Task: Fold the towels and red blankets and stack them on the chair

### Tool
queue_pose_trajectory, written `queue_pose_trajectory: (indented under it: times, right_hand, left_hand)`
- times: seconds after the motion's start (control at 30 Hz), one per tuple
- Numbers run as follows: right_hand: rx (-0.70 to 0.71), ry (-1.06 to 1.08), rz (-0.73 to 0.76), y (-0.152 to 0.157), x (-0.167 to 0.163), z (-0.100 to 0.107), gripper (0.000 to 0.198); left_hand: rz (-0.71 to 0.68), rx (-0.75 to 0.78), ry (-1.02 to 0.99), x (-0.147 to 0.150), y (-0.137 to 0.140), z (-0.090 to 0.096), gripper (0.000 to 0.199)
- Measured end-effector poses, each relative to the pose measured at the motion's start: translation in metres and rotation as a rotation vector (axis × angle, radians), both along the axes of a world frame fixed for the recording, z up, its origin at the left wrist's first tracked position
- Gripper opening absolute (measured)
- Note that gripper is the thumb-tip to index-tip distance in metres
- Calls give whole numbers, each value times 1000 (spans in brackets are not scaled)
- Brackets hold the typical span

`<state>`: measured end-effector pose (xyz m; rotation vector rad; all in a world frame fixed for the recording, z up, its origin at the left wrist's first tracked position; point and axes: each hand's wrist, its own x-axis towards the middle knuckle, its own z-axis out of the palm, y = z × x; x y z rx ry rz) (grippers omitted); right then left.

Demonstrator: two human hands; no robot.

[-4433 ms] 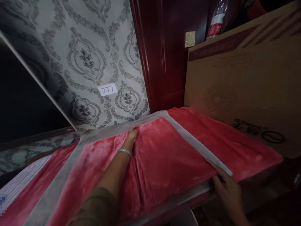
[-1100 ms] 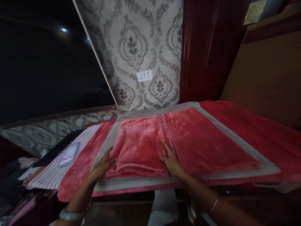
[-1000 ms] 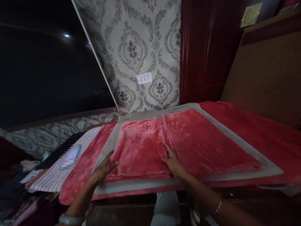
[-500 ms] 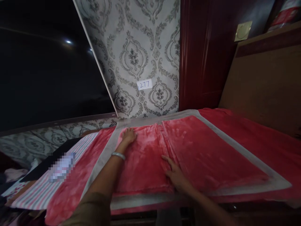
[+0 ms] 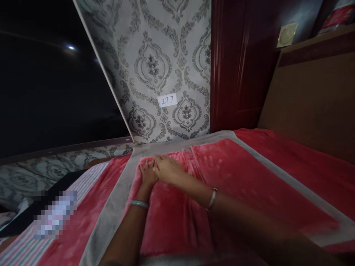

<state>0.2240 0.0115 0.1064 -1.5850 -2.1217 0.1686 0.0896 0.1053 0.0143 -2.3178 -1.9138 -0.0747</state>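
A folded red plush cloth (image 5: 172, 218) lies in two flat panels with a seam-like gap between them. At the far left corner of its left panel, my left hand (image 5: 149, 173) rests flat with fingers spread. My right hand (image 5: 168, 169) reaches across and lies on the same panel's far edge, right against the left hand, fingers stretched out. Neither hand grips anything. Around the folded cloth runs a grey band (image 5: 111, 214), with more red plush fabric (image 5: 299, 155) beyond it. Handprint marks show in the right panel's pile.
A large dark screen (image 5: 55, 81) leans in at the left. Patterned wallpaper (image 5: 155, 48) bears a paper label (image 5: 167, 100) reading 277. At the right stand a dark red wooden panel (image 5: 235, 66) and a brown board (image 5: 310, 99). Striped fabric (image 5: 91, 177) lies at the left.
My right hand has moved from the cloth's middle seam to the far left edge, beside my left hand. The view has shifted slightly, and the left hand stays near the far left corner.
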Motion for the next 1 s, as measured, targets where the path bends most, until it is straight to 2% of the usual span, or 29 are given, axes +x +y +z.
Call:
queue_pose_trajectory:
  times: [0.07, 0.13, 0.23, 0.3, 0.4, 0.57, 0.63, 0.7, 0.83, 0.93, 1.0]
  right_hand:
    - [10, -25, -48, 29, 8, -22, 57]
    - [-34, -85, -135, 51, 27, -53, 60]
    - [-154, -106, -265, 71, 55, -96, 68]
    - [-162, -105, -303, 77, 64, -112, 71]
    - [-171, -112, -302, 80, 64, -113, 71]
    - [-396, -83, -245, 73, 61, -82, 73]
    - [-450, -69, -214, 52, 61, -74, 71]
    - [-434, -45, -157, 15, 59, -74, 71]
    - [-302, 78, 10, -91, 51, -97, 74]
    - [-337, 171, 110, -162, 55, -110, 76]
    - [-355, 257, 202, -189, 70, -109, 69]
  left_hand:
    - [6, 27, -30, -1, 3, -3, 58]
    - [11, 35, -84, -1, 6, -6, 60]
    - [33, -4, -132, -1, 9, -8, 67]
    - [80, -14, -142, 0, 10, -7, 70]
    - [161, -10, -156, 2, 9, -4, 71]
    - [168, -41, -145, 4, 5, 1, 71]
    - [169, -49, -146, 5, 5, 2, 72]
    - [170, -52, -154, 5, 5, 3, 72]
    - [143, -21, -160, 6, 4, 3, 71]
    - [116, 9, -155, 6, -1, 10, 68]
    - [99, -4, -144, 10, -6, 21, 65]
